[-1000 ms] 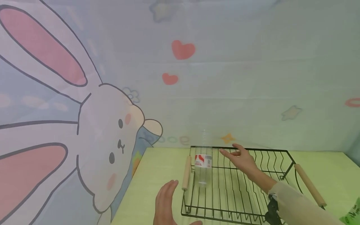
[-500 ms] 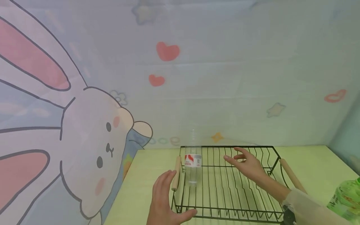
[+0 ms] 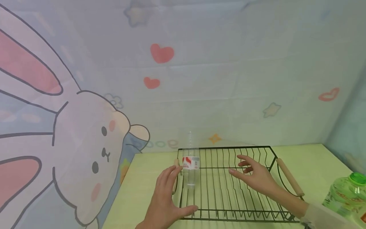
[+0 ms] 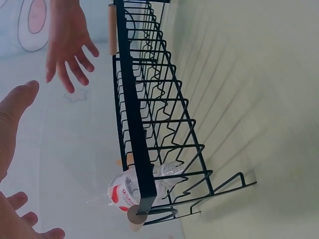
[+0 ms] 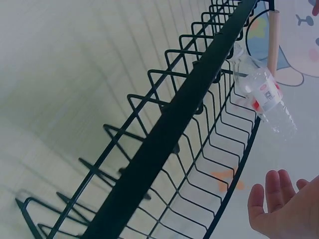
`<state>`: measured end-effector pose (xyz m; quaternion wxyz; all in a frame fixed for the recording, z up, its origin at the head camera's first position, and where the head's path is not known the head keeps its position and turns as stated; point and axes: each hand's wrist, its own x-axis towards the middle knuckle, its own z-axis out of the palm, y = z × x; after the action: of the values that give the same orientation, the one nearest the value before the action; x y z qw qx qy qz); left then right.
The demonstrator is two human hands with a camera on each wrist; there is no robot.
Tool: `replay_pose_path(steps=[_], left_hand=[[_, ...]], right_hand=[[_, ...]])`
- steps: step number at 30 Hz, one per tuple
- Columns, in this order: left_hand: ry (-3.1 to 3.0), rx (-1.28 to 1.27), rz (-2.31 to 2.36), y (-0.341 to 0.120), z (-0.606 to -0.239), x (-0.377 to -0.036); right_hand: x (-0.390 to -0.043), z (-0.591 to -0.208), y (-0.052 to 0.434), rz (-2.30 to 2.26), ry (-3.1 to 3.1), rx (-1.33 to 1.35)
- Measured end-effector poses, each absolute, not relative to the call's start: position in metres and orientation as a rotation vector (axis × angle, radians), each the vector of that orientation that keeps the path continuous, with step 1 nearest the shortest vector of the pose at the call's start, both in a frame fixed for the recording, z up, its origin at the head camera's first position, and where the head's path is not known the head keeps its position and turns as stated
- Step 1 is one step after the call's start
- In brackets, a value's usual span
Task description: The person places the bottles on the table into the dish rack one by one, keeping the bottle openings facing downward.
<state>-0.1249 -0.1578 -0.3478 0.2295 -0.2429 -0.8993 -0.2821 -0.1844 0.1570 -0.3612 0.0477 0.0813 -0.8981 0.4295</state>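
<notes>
Neither grip holds anything: the left hand [image 3: 164, 200] rests with loose fingers at the near left corner of the wire rack [image 3: 228, 183], and the right hand [image 3: 253, 175] hovers, fingers spread, above its middle. The clear bottle [image 3: 190, 165] already stands in the rack's left end on the tabletop [image 3: 143, 187]; a green bottle [image 3: 346, 197] waits outside, far right.

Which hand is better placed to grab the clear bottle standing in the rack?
Probably the left hand: its fingertips lie just beside the bottle at the rack's left end, while the right hand hovers over mid-rack, farther off.
</notes>
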Motion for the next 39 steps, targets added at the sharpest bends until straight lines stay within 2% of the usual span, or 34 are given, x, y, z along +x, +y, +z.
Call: replay_pose_path(steps=[21,39], left_hand=[[-2.63,-0.89,-0.535,-0.161,-0.336,-0.128],[-2.661,-1.114,-0.364,-0.167,-0.336,-0.128]], right_hand=[[-0.136,-0.359,0.193,0.845,-2.616,0.533],[-0.102,-0.37,0.223,0.703,-2.563,0.642]])
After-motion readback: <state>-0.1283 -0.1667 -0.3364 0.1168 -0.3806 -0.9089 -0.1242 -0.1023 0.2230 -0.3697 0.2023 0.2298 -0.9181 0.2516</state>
